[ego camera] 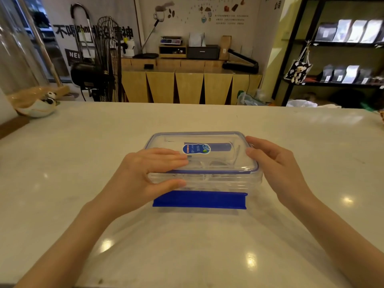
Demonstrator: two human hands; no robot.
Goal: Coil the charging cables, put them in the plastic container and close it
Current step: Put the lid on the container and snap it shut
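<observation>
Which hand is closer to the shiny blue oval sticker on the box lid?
Left. The left hand lies flat on the clear plastic lid, fingertips right beside the blue oval sticker. The right hand is at the lid's right end, farther from it.

A pale counter [83, 142] reflects ceiling lights. Beyond it stands a wooden cabinet [187, 86]. Black shelving [301, 48] stands right of that cabinet.

The lid [207, 142] sits on the container [228, 183], mid-table [83, 163], hands at its left and right.
</observation>
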